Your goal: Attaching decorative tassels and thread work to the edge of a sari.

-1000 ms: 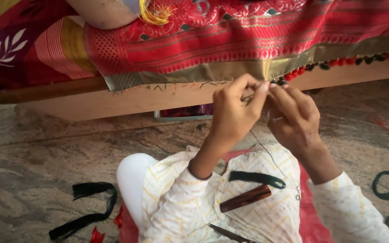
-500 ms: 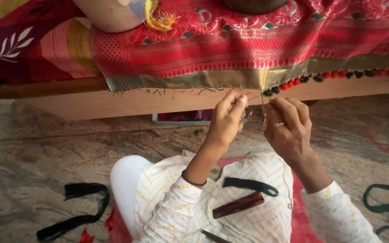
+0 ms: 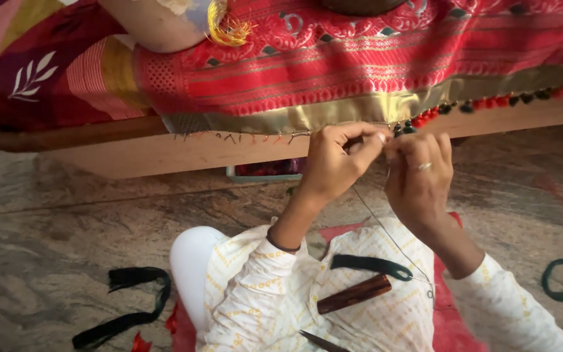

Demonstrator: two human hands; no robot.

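Gold border (image 3: 333,114) of the red cloth (image 3: 360,58) is hanging over the bed's wooden edge (image 3: 164,153), and both hands are working right at it. Left hand (image 3: 333,163) is pinching the hem; right hand (image 3: 418,173), ringed, is gripping a thin thread (image 3: 386,231) trailing to the lap. Brown wooden stick (image 3: 354,294) is lying there, black strip (image 3: 125,303) on the floor.

**Gold-edged red cloth, bead trim and thread**

Red patterned cloth (image 3: 386,58) draped over a wooden ledge, gold border (image 3: 360,111) hanging along the lower edge. Row of red and black beads (image 3: 483,104) fixed on the right stretch; short loose thread ends at left. Thin thread (image 3: 386,231) trailing down from the border.
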